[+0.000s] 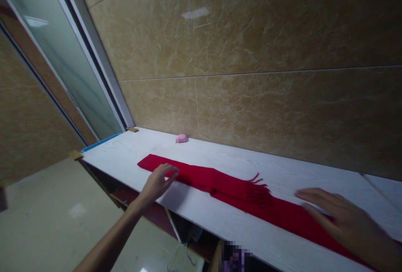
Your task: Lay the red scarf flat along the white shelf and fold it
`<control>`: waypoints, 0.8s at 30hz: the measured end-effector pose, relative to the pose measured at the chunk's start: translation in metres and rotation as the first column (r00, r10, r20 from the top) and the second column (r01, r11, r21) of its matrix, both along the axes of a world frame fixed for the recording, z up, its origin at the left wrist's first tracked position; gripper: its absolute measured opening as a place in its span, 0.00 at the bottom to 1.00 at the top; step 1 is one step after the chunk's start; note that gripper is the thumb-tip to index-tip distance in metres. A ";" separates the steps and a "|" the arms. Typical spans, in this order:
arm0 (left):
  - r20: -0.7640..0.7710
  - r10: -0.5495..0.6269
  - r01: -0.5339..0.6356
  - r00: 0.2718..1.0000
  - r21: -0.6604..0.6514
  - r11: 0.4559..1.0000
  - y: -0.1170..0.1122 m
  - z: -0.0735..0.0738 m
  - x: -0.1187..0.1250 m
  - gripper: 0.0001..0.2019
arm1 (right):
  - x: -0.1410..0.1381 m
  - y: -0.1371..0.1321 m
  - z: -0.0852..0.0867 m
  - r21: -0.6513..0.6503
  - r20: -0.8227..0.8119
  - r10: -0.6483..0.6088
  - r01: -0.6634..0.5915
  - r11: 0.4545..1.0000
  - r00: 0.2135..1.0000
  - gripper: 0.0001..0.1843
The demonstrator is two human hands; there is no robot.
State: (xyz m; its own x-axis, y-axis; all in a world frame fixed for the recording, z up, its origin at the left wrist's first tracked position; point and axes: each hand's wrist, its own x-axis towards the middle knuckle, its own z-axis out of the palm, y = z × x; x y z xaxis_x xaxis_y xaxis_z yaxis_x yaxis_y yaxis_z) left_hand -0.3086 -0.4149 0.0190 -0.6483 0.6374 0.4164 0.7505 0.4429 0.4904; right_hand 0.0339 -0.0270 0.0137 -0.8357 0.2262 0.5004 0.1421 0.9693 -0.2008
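A red fringed scarf (194,175) lies lengthwise along the white tabletop (103,156). Its left part is folded back over itself, and the fringe rests on the lower layer near the middle. My left hand (161,180) hovers at the near edge of the folded left part, fingers a little bent and thumb apart, with nothing seen in them. Over the right stretch of the scarf, my right hand (342,217) is open, fingers stretched out and thumb apart. Whether either hand touches the cloth is hard to tell. The scarf's right end runs under my right hand and forearm.
A small pink object (181,138) sits at the back of the table against the tan tiled wall (251,108). A wooden block (132,129) lies at the far left corner. Open shelves (157,219) are below the tabletop, and a glass door (72,54) stands left.
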 end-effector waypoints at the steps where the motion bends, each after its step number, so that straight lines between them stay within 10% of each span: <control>1: -0.004 -0.076 0.076 0.997 -0.012 0.997 0.017 -0.002 0.012 0.11 | -0.021 -0.017 0.006 -0.020 0.070 0.047 -0.046 0.999 0.996 0.14; 7: 0.177 -0.134 0.112 0.975 0.128 0.985 0.065 -0.011 0.059 0.09 | -0.141 -0.119 0.006 -0.027 0.346 0.117 -0.115 0.993 0.931 0.26; 16: 0.519 -0.165 -0.021 0.839 0.332 0.943 0.046 -0.037 0.099 0.14 | -0.162 -0.141 -0.007 0.080 0.443 0.056 -0.101 0.992 0.895 0.29; 24: 0.775 -0.375 -0.263 0.508 0.554 0.790 0.072 -0.062 0.139 0.23 | -0.199 -0.165 -0.001 0.218 0.456 -0.071 -0.035 0.975 0.887 0.30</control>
